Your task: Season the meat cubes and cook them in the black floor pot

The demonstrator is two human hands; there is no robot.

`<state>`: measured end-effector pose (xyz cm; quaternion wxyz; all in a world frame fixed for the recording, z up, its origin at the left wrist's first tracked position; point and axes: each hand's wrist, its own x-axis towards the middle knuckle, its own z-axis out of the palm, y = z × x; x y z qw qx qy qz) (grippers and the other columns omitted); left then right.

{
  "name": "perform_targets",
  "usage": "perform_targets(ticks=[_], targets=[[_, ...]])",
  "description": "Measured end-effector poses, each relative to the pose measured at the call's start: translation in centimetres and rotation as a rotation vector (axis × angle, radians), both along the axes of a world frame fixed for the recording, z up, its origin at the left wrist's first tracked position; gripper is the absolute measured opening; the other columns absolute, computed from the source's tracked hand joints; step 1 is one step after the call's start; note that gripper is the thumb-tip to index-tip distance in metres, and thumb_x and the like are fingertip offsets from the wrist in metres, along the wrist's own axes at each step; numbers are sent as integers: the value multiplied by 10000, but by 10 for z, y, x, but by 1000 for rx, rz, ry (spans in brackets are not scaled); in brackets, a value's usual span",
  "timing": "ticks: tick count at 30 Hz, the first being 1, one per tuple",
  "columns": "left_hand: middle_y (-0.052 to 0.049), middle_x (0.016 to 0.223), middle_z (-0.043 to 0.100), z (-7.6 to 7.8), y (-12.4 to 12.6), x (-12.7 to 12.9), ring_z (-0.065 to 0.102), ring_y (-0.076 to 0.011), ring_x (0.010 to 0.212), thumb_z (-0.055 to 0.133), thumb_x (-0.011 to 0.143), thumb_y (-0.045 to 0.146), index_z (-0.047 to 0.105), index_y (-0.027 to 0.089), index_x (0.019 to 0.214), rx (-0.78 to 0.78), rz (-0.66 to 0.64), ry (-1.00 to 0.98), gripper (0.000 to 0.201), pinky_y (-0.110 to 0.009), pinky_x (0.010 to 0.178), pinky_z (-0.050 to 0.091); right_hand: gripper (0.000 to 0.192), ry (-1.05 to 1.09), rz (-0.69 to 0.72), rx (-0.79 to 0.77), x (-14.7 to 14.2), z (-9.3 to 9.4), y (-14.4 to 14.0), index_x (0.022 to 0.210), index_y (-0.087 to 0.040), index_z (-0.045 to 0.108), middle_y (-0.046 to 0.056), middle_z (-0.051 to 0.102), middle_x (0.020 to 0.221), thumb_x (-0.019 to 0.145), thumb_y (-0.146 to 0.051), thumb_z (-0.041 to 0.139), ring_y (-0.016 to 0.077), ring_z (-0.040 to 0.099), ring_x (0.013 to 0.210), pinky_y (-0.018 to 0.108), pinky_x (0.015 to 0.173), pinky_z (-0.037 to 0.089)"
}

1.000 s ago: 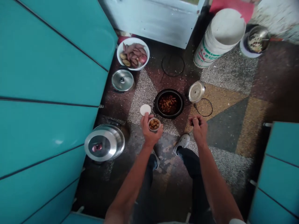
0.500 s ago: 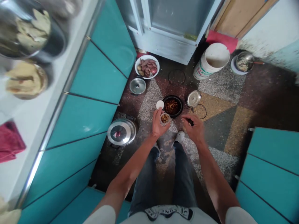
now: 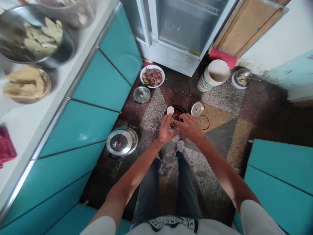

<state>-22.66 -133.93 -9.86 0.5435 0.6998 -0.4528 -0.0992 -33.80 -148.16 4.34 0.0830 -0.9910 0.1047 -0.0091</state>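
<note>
Left hand (image 3: 166, 131): its fingers are clamped around the small clear cup (image 3: 172, 125), in which brown roundish pieces are contained.
White disc (image 3: 170, 110): it is seen at the tips of the left fingers; whether it is pinched there or joined to the cup cannot be told.
Right hand (image 3: 192, 126): it is placed at the opposite side of the cup, with the fingers bent and near together; whether something is pinched by them cannot be told.
Black pot (image 3: 179, 106): it is set on the patterned floor (image 3: 217, 137), just beyond the cup, and is partly covered by the hands; brown food (image 3: 176, 114) is seen inside.
Right of the pot: a round steel-coloured vessel or lid (image 3: 197, 109) and a thin black cord (image 3: 208, 122) are found.
Along the cabinets: a white bowl (image 3: 142, 71) with reddish tubers (image 3: 153, 76), a small lidded pot (image 3: 141, 94) and a large lidded steel pot (image 3: 121, 142) are lined up.
Near the wall: a white bucket (image 3: 206, 81) is stood upright.
Desk (image 3: 60, 74): a steel pot (image 3: 69, 45) and flatbreads (image 3: 25, 83) are carried on it.
</note>
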Motion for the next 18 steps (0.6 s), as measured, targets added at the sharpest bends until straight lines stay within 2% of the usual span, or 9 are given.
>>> perform_targets(ticks=[4,9,13,18], targets=[[-227,1611,563,-3,-7,5,660,-328,1428,828,911,314,369,187,1770,18,-8,17,982,-538,1257,582,274,11,19,-5,6,-3,-7,1280,-309,841,119,697,1183,1156,-239,607,278,555,1072,388,875,430],[-207,1639,533,1,-11,8,678,-307,1403,793,938,328,367,219,1776,-52,-20,40,947,-525,1239,604,279,31,-22,-12,11,-3,-4,1314,-292,831,137,691,1213,1153,-241,610,296,560,1101,403,878,431],[-210,1640,534,1,-11,11,687,-311,1390,761,930,317,375,197,1774,-45,-35,26,936,-498,1224,615,243,31,-75,-13,13,-6,0,1224,-266,851,145,685,1207,1141,-232,625,304,562,1104,411,867,430],[-219,1694,509,-3,-10,13,662,-335,1455,785,907,330,374,210,1780,-44,-43,15,973,-536,1241,603,210,16,-106,17,13,-8,3,1160,-252,853,146,685,1199,1129,-234,646,310,558,1119,414,871,431]])
